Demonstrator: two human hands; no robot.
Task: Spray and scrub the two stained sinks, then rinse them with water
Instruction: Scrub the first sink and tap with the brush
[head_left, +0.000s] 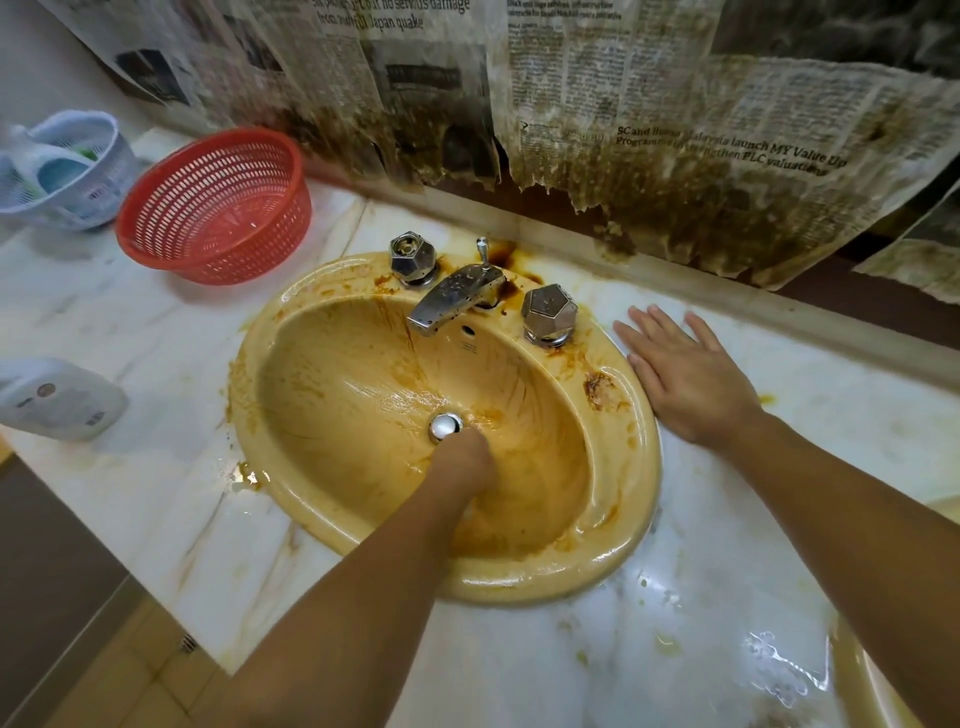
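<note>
Nearest, a forearm crosses the desk's (519, 665) front edge into the sink (613, 545), an oval yellow basin smeared with brown stains and wet film. Its long axis runs along the desk's back edge, and the faucet (452, 299) points frontward. By the drain plug (445, 427) the left grip (460, 462) lies knuckles-up with its fingers hidden, so I cannot tell whether it pinches anything. Just beside the sink's right rim, the right grip (685, 379) lies spread flat on the desk.

Left hand (462, 457) seemingly fisted; right hand (680, 374) flat.
</note>
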